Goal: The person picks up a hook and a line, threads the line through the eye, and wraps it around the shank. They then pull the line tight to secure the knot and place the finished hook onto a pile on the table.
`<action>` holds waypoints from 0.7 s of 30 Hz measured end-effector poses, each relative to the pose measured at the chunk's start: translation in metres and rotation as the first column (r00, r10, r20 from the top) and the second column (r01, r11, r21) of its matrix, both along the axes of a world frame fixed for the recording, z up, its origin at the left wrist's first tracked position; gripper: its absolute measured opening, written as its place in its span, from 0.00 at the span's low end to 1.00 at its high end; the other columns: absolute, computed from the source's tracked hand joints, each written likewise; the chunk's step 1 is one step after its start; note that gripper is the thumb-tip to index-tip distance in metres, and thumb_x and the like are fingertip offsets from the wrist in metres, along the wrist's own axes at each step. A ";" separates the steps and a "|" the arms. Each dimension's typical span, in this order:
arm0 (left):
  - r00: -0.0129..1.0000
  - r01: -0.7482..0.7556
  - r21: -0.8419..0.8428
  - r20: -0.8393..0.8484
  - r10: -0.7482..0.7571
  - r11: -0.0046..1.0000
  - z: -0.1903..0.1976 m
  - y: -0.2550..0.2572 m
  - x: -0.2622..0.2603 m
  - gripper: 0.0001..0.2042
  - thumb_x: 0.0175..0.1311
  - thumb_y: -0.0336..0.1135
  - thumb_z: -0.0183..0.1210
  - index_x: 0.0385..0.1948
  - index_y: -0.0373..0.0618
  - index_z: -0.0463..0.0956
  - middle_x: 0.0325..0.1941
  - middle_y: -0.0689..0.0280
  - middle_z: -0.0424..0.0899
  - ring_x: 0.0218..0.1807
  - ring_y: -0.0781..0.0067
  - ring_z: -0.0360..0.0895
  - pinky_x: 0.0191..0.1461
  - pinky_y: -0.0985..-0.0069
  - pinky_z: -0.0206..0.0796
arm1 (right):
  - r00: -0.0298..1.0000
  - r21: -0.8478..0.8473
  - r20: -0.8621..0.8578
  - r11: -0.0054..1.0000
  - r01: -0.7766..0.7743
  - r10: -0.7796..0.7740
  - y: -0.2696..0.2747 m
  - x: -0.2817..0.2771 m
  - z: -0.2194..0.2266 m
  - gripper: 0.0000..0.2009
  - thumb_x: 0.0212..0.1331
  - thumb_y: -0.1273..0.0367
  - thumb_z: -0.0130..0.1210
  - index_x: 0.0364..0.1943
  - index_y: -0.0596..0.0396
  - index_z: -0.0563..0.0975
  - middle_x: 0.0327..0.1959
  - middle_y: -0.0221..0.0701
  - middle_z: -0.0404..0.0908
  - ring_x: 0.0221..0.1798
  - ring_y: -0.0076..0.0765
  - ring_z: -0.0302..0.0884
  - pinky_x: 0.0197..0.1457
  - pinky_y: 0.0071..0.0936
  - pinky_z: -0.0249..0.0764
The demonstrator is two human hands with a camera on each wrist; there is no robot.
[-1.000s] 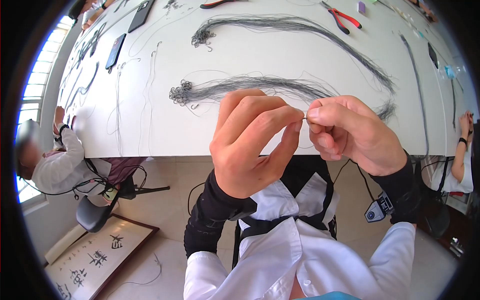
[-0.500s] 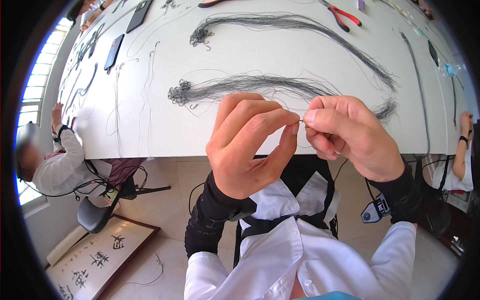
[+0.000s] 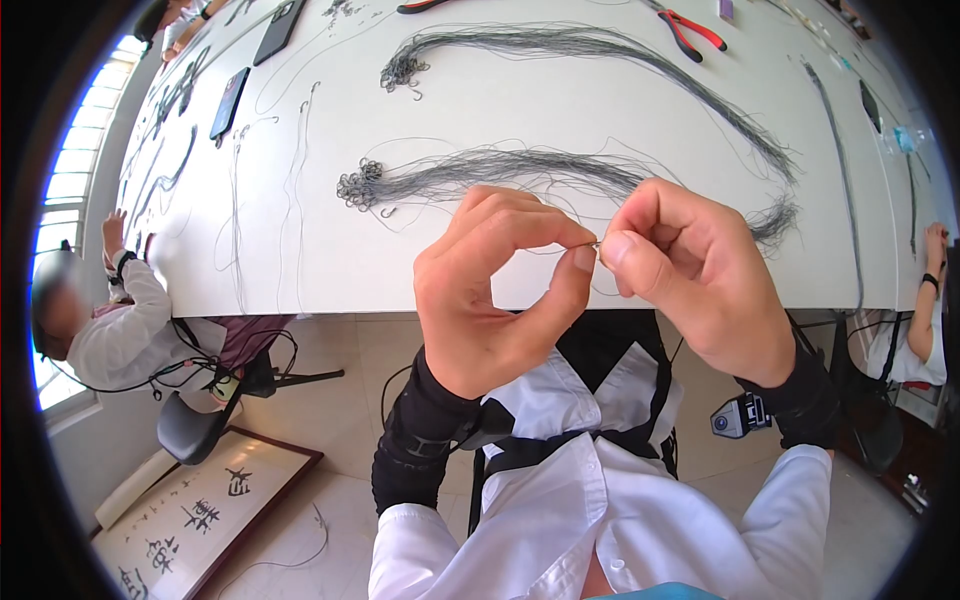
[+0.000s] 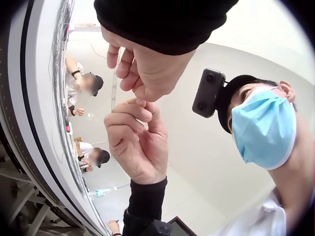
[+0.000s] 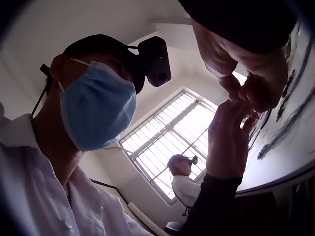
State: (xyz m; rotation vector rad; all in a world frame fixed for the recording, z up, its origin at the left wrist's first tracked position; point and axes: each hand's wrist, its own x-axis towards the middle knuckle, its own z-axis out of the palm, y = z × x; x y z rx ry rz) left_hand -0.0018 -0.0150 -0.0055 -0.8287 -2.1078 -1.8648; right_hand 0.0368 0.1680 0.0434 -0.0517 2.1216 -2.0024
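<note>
In the head view my left hand (image 3: pixel 500 290) pinches one end of a thin dark strand (image 3: pixel 597 243) between thumb and index finger. Thumb and curled fingers of my right hand (image 3: pixel 700 275) pinch the same strand, so close that the fingertips of both hands nearly meet. Most of the strand is hidden by the fingers. Beyond the hands lies a bundle of grey fishing lines (image 3: pixel 500 168), with a cluster of dark fish hooks (image 3: pixel 362 187) at its left end. Both wrist views show my left hand (image 4: pixel 157 71) and right hand (image 5: pixel 256 81) tip to tip.
Farther back on the white table (image 3: pixel 330 250) lies a second bundle of hooked lines (image 3: pixel 600 48). Red-handled pliers (image 3: pixel 690 35) are at the back right, a phone (image 3: pixel 229 104) at the left. Other people sit at both sides; a framed scroll (image 3: pixel 200 520) is on the floor.
My right hand has turned, its thumb now lower and its wrist shifted slightly left. The left hand's other fingers have drawn in behind the index finger. Both pinches remain close together.
</note>
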 end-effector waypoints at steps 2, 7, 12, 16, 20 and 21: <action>0.995 0.046 0.038 0.085 -0.049 0.998 0.001 -0.003 0.000 0.08 0.50 0.17 0.65 0.30 0.40 0.81 0.32 0.65 0.85 0.36 0.70 0.77 0.46 0.74 0.68 | 0.989 0.127 -0.145 0.992 0.007 0.012 0.001 0.001 -0.001 0.07 0.68 0.69 0.56 0.37 0.59 0.75 0.28 0.23 0.75 0.32 0.18 0.69 0.38 0.20 0.68; 0.986 0.061 0.082 0.153 -0.073 0.995 0.001 -0.003 0.001 0.07 0.51 0.17 0.63 0.31 0.38 0.80 0.34 0.65 0.85 0.37 0.71 0.77 0.48 0.74 0.67 | 0.926 0.334 -0.376 0.937 0.099 0.036 -0.003 0.003 -0.003 0.04 0.67 0.73 0.57 0.36 0.60 0.75 0.30 0.26 0.77 0.31 0.21 0.68 0.39 0.22 0.69; 0.993 0.053 0.086 0.102 -0.062 0.995 -0.001 -0.002 0.000 0.08 0.51 0.16 0.63 0.32 0.38 0.81 0.34 0.65 0.85 0.37 0.71 0.77 0.47 0.74 0.67 | 0.901 0.358 -0.431 0.926 0.119 0.051 -0.003 0.003 -0.007 0.04 0.68 0.74 0.56 0.37 0.60 0.75 0.31 0.27 0.77 0.32 0.21 0.69 0.41 0.22 0.70; 0.998 0.024 0.064 0.058 -0.027 0.998 -0.003 -0.001 -0.001 0.08 0.51 0.16 0.63 0.32 0.38 0.81 0.33 0.65 0.85 0.37 0.70 0.78 0.45 0.74 0.68 | 0.947 0.279 -0.322 0.957 0.077 0.018 -0.002 0.004 -0.007 0.04 0.69 0.72 0.56 0.38 0.60 0.75 0.32 0.27 0.78 0.34 0.21 0.71 0.44 0.22 0.71; 0.998 0.017 0.063 0.067 -0.022 0.998 -0.002 0.000 0.000 0.08 0.51 0.16 0.64 0.32 0.38 0.81 0.33 0.64 0.86 0.37 0.70 0.78 0.45 0.74 0.68 | 0.945 0.272 -0.326 0.959 0.081 0.012 -0.001 0.003 -0.008 0.05 0.69 0.71 0.56 0.39 0.60 0.75 0.33 0.28 0.78 0.35 0.21 0.71 0.45 0.23 0.71; 0.998 0.018 0.066 0.065 -0.022 0.998 -0.003 0.000 0.000 0.08 0.51 0.16 0.64 0.32 0.38 0.80 0.33 0.64 0.86 0.36 0.70 0.78 0.45 0.74 0.68 | 0.944 0.278 -0.330 0.957 0.083 0.015 -0.001 0.003 -0.008 0.05 0.69 0.71 0.56 0.39 0.60 0.75 0.33 0.28 0.78 0.34 0.21 0.71 0.44 0.23 0.71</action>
